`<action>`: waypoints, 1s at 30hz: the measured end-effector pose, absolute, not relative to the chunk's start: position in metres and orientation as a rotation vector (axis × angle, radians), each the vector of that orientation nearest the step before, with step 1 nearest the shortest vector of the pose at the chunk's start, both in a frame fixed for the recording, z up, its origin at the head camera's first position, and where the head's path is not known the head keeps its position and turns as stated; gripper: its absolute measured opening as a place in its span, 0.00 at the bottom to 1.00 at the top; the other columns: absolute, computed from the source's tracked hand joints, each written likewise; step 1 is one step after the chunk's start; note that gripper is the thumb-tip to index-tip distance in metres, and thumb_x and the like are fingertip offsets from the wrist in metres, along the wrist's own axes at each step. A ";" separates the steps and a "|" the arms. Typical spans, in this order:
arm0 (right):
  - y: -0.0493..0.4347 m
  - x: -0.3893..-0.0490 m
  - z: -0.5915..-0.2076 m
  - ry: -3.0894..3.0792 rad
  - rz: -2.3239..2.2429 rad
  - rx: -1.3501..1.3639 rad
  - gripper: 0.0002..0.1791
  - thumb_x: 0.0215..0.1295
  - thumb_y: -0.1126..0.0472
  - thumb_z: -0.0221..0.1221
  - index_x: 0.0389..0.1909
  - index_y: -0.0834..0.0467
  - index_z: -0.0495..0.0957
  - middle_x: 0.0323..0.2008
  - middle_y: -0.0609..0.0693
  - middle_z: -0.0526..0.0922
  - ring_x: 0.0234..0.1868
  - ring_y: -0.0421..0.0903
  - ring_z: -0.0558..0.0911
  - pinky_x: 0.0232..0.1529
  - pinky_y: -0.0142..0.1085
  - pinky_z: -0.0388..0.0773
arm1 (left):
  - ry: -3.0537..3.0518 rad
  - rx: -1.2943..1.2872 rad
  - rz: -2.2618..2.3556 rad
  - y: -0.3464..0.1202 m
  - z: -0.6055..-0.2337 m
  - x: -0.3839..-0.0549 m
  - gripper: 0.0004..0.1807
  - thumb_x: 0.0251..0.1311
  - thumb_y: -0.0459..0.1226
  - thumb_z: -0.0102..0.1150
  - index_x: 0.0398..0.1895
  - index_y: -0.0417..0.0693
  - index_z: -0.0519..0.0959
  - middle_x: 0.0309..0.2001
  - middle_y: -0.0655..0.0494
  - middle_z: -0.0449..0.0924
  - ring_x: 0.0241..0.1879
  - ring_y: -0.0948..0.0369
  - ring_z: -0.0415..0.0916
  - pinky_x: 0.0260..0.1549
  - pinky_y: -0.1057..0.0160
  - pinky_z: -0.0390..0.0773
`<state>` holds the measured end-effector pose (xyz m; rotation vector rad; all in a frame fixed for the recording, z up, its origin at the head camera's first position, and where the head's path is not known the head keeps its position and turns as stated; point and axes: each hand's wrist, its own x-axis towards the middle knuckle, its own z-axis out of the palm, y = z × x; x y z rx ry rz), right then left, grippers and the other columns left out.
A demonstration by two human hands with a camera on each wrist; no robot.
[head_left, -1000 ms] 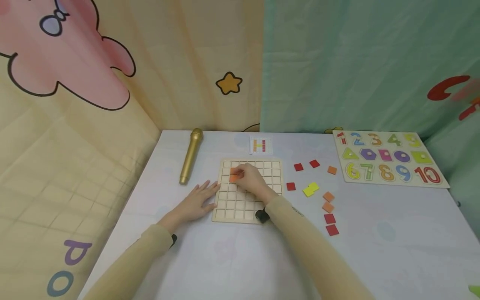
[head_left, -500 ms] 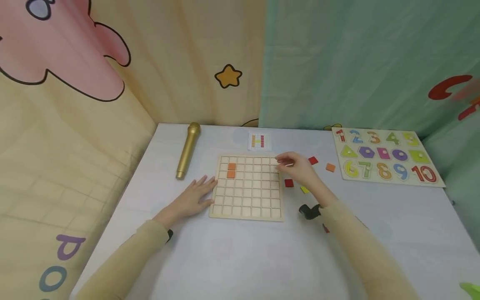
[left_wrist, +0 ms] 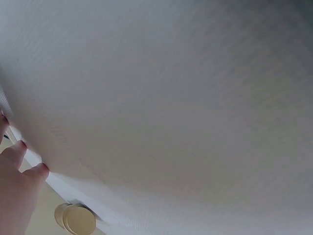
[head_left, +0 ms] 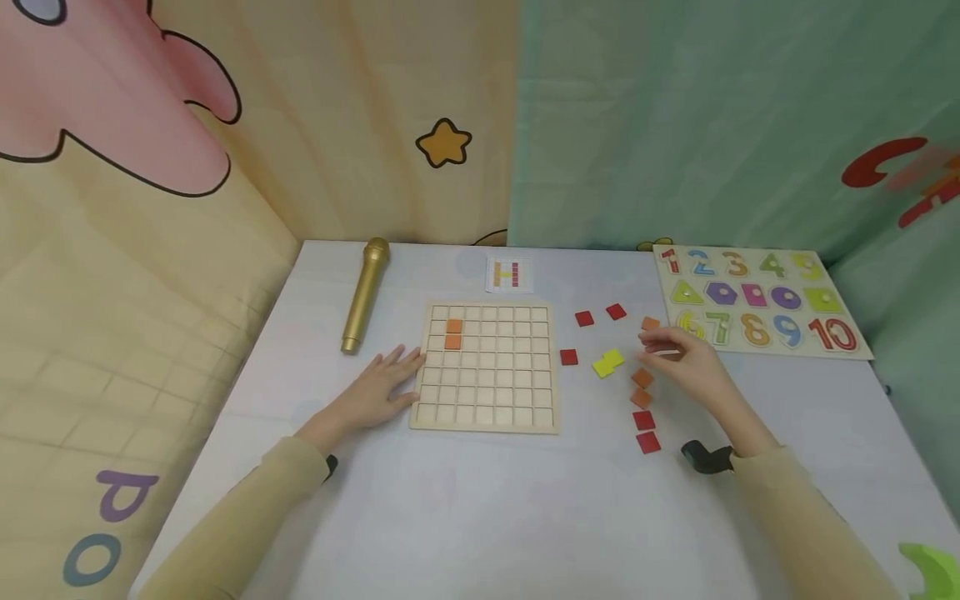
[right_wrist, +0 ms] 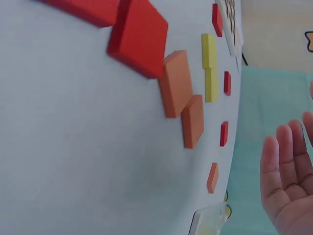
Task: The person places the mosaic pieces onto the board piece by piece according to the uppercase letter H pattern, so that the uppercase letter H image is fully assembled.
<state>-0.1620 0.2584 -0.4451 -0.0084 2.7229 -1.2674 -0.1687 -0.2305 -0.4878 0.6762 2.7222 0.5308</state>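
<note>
The left hand (head_left: pixel 372 390) lies spread on the table, its fingertips at the left edge of a wooden grid board (head_left: pixel 491 423). Two orange square tiles (head_left: pixel 453 334) sit in cells near the board's upper left. To the right, the right hand (head_left: pixel 688 360) hovers close to a single orange tile (head_left: pixel 650 324), with nothing seen between its fingers. In the right wrist view its fingers (right_wrist: pixel 286 161) look extended and apart from the tiles. Around it lie loose orange tiles (head_left: pixel 642 378), yellow tiles (head_left: pixel 603 367) and several red tiles (head_left: pixel 644 421).
A gold microphone (head_left: pixel 364 296) lies left of the board. Behind the board is a small pattern card (head_left: pixel 510 274) with coloured squares. At the back right, a number and shape puzzle board (head_left: pixel 750 296) lies beyond the right hand. Curtains (head_left: pixel 405 108) surround the table.
The right hand has left the orange tile on the board and moved right, over to the loose tiles. Its fingers have loosened. The left hand stays at the board's edge.
</note>
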 end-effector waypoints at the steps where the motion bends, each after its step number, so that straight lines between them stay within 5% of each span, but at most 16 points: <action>1: 0.262 -0.159 -0.446 2.726 -1.261 0.001 0.26 0.67 0.50 0.62 0.60 0.60 0.75 0.56 0.60 0.79 0.50 0.42 0.78 0.42 0.11 0.71 | 2.720 0.677 0.527 -0.231 -0.488 -0.169 0.39 0.68 0.46 0.56 0.77 0.47 0.54 0.78 0.50 0.50 0.79 0.45 0.40 0.75 0.38 0.41; 4: 0.271 -0.153 -0.448 2.731 -1.263 0.019 0.27 0.67 0.49 0.62 0.61 0.60 0.74 0.55 0.60 0.79 0.48 0.38 0.78 0.42 0.12 0.72 | 2.714 0.671 0.538 -0.230 -0.487 -0.169 0.38 0.68 0.46 0.56 0.77 0.47 0.54 0.78 0.50 0.50 0.79 0.45 0.40 0.75 0.39 0.40; 10: 0.277 -0.148 -0.451 2.713 -1.231 0.044 0.28 0.66 0.50 0.63 0.61 0.61 0.74 0.58 0.61 0.77 0.56 0.56 0.77 0.43 0.17 0.76 | 2.710 0.664 0.564 -0.231 -0.488 -0.169 0.38 0.68 0.46 0.56 0.78 0.48 0.54 0.78 0.50 0.49 0.79 0.45 0.39 0.75 0.38 0.39; 13: 0.278 -0.148 -0.454 2.718 -1.205 0.028 0.28 0.66 0.51 0.63 0.61 0.62 0.74 0.58 0.62 0.77 0.57 0.58 0.77 0.52 0.33 0.82 | 2.717 0.670 0.557 -0.231 -0.489 -0.169 0.38 0.68 0.46 0.56 0.78 0.47 0.54 0.78 0.50 0.49 0.79 0.44 0.39 0.75 0.38 0.39; 17: 0.276 -0.150 -0.462 2.737 -1.148 -0.006 0.27 0.65 0.52 0.64 0.60 0.63 0.74 0.56 0.62 0.77 0.56 0.58 0.76 0.58 0.54 0.78 | 2.725 0.675 0.552 -0.232 -0.489 -0.169 0.38 0.68 0.45 0.56 0.77 0.47 0.54 0.78 0.50 0.50 0.78 0.44 0.40 0.75 0.38 0.40; 30: 0.266 -0.153 -0.476 2.793 -0.940 -0.023 0.24 0.61 0.53 0.66 0.53 0.63 0.78 0.49 0.60 0.79 0.48 0.54 0.76 0.49 0.46 0.81 | 2.731 0.688 0.559 -0.232 -0.490 -0.169 0.38 0.68 0.45 0.57 0.77 0.47 0.55 0.78 0.49 0.51 0.78 0.44 0.41 0.75 0.37 0.41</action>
